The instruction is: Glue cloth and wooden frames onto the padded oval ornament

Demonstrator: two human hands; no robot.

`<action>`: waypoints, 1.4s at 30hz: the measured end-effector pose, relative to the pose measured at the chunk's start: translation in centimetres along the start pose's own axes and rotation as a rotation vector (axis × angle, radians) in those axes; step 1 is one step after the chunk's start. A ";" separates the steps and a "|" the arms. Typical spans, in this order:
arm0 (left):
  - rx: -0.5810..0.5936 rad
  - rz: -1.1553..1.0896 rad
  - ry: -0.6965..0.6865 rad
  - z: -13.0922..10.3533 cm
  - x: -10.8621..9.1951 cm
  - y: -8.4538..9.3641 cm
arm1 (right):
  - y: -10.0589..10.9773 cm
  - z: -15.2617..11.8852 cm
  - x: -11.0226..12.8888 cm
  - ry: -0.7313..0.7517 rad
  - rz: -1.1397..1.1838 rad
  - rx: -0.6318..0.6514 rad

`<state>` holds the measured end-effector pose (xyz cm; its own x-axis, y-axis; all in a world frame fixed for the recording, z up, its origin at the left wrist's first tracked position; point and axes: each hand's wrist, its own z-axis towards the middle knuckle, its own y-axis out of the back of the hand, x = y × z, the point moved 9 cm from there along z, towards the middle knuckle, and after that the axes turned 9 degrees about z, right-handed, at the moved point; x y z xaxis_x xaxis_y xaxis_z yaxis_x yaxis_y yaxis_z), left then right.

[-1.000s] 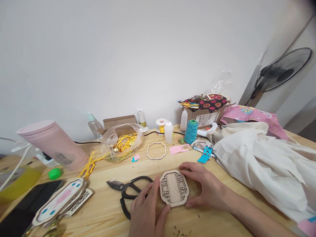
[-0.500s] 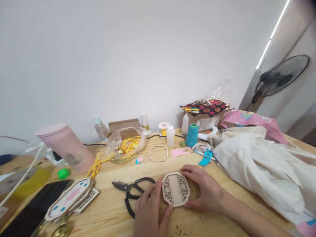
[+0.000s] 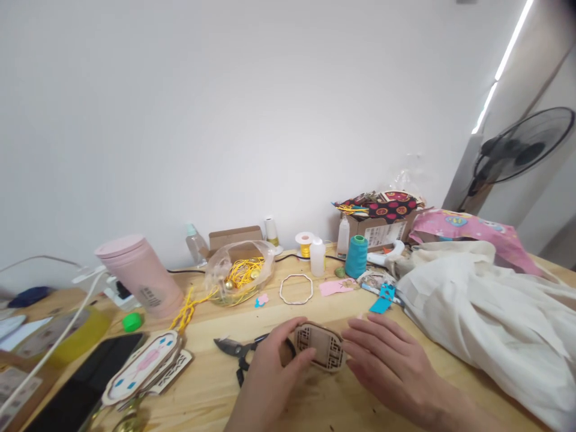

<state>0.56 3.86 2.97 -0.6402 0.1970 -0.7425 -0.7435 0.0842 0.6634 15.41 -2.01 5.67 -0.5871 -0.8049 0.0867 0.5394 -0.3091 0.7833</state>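
Note:
A wooden lattice plaque (image 3: 320,346) with rounded, notched edges is tilted up off the table. My left hand (image 3: 275,371) grips its left side, thumb on the front face and fingers behind. At the plaque's right edge is my right hand (image 3: 396,360), its fingers stretched out and close together; whether it touches the edge is hard to tell. Black-handled scissors (image 3: 240,353) lie partly hidden behind my left hand. Farther back, a thin wooden outline frame (image 3: 296,289) lies flat.
A plastic bag of yellow cord (image 3: 243,273), a white bottle (image 3: 317,258), a teal thread cone (image 3: 356,257) and a filled cardboard box (image 3: 382,231) stand behind. Left are a pink tumbler (image 3: 144,279), phone (image 3: 85,384) and decorated plaques (image 3: 143,366); right, white cloth (image 3: 486,312).
The plaque has been tilted up from the table, held by my left hand. My right hand has let its grip loosen, with fingers now straightened. The view has shifted slightly.

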 end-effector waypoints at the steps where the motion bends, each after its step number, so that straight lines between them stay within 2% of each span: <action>1: 0.045 -0.069 0.009 0.3 -0.1 -0.3 | 0.1 0.0 -0.1 -0.017 0.016 -0.008; 4: 0.126 -0.235 0.040 0.7 0.2 -1.3 | 0.4 -0.1 -1.2 -0.160 0.154 -0.056; 8: 0.122 -0.349 0.090 0.8 0.5 -1.6 | 0.2 0.3 -3.8 -0.476 0.478 -0.131; 11: 0.099 -0.378 0.059 1.4 -0.4 -0.7 | -0.4 2.1 -5.4 -0.621 0.679 -0.180; 14: 0.038 -0.358 -0.053 2.9 -1.9 1.3 | -0.2 4.7 -6.8 -0.653 0.805 -0.309; 18: -0.040 -0.314 -0.207 5.0 -3.3 4.1 | -0.1 7.8 -7.7 -0.578 0.957 -0.427; 21: -0.139 -0.273 -0.296 5.9 -3.6 5.5 | 1.0 8.5 -7.4 -0.445 0.822 -0.555; 24: -0.201 -0.248 -0.346 6.1 -3.1 5.6 | 1.9 7.5 -6.7 -0.336 0.610 -0.688; 30: -0.305 -0.189 -0.496 4.6 -3.0 5.6 | 2.1 6.1 -4.9 -0.208 0.485 -0.742; 34: -0.318 -0.170 -0.474 4.2 -2.6 5.2 | 2.2 6.4 -4.4 -0.167 0.478 -0.695; 39: -0.270 -0.040 -0.324 4.8 -0.9 3.4 | 0.0 7.2 -5.2 -0.154 0.462 -0.500; 42: -0.255 0.053 -0.377 5.0 -0.8 2.9 | -1.4 7.4 -5.8 -0.154 0.478 -0.412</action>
<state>-0.10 8.86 5.97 -0.5985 0.5405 -0.5913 -0.7659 -0.1697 0.6201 13.62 6.85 8.65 -0.2885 -0.8294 0.4784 0.9321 -0.1289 0.3386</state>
